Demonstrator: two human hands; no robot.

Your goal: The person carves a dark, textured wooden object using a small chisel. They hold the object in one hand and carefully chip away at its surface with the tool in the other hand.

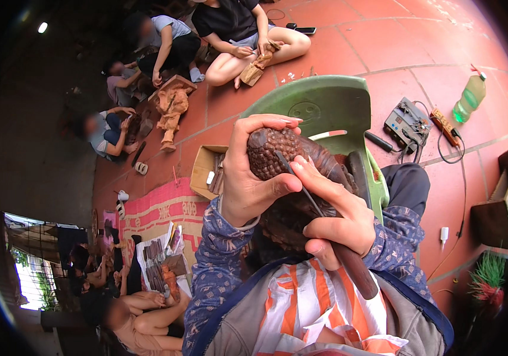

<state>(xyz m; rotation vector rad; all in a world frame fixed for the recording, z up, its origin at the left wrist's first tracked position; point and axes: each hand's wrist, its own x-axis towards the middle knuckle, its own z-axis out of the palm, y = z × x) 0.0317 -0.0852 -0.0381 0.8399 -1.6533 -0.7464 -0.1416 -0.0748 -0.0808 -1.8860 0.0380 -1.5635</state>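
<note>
A dark brown wooden carved figure (273, 155) lies across my lap, its head covered in small round knobs. My left hand (245, 178) wraps around that head, thumb on the near side and fingers over the top. In my right hand (346, 222) is a carving chisel (358, 274) with a thin dark blade and a round wooden handle. The blade's tip touches the knobbed surface, and my right index finger stretches along the blade. The figure's lower part is partly hidden behind my right hand.
A green plastic chair (358, 98) stands just ahead. To the right are a grey control box (407, 124), an orange power strip (445, 126) and a green-liquid bottle (471, 98). A cardboard box (202, 172) and a pink mat (159, 207) lie left. Several people sit around with carvings.
</note>
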